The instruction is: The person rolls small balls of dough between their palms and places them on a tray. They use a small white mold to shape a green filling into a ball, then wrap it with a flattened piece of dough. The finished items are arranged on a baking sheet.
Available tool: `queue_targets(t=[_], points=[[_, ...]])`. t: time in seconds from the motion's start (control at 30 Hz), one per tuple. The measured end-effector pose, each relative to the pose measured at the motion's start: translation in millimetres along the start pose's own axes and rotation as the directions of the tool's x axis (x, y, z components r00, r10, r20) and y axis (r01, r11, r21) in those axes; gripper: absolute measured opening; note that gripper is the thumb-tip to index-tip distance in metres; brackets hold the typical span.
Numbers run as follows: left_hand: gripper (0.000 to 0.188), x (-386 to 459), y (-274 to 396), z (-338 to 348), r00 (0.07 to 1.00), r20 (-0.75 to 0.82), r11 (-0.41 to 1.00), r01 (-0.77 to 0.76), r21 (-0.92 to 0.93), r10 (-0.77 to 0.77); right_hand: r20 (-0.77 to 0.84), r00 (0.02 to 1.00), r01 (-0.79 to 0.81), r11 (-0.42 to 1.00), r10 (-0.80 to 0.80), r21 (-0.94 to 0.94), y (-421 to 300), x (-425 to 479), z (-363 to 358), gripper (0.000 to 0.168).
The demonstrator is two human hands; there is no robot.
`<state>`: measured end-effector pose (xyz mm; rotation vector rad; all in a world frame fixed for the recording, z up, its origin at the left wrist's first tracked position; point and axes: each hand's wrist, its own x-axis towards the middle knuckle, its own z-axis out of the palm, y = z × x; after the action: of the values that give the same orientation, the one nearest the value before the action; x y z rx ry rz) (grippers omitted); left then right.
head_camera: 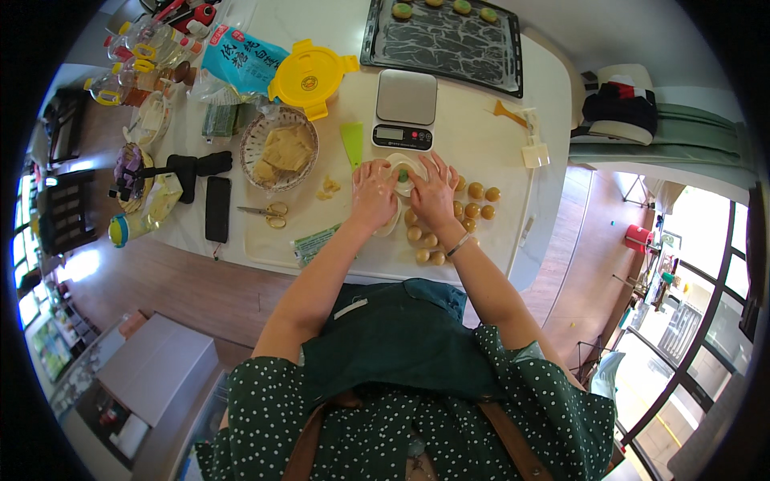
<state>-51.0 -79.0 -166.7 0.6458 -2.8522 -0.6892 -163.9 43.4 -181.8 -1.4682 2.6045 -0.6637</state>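
My left hand [375, 191] and my right hand [432, 191] sit on either side of a pale round plastic piece [404, 159], fingers curled on its rim. A small green lump [402, 175] lies at its centre, with my fingertips touching or very near it. Another pale, rounded item [390, 223] shows partly under my left hand and wrist. Beside and beneath my right wrist, several tan dough balls [475, 190] rest on a pale work mat [337, 240]. A kitchen scale [406, 102] stands just beyond my hands.
A patterned bowl of dough [283, 155], gold-handled scissors [271, 211], a green scraper [352, 143] and a green packet [316, 243] lie leftward. Beyond are a yellow-lidded container [310, 78], a blue bag [240, 63] and a black baking tray [445, 54] with several green-topped pastries [462, 6].
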Motion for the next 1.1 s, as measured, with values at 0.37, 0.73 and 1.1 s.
queue_targets(t=[0.37,0.73,1.1], points=[[0.053,0,-2,-2,1.0,0.015,1.0,0.01,-0.022,-0.009,0.029,0.999,0.028,0.999,-0.029,0.014,6,4,4,0.037],[0.053,-1,-4,4,1.0,0.006,1.0,0.011,-0.001,-0.011,0.136,0.99,0.033,0.999,-0.033,0.004,0,10,-7,0.042],[0.048,-9,6,6,0.996,-0.034,0.997,0.079,-0.026,-0.08,0.109,0.992,-0.068,0.998,0.068,-0.008,-10,-9,-5,0.045]])
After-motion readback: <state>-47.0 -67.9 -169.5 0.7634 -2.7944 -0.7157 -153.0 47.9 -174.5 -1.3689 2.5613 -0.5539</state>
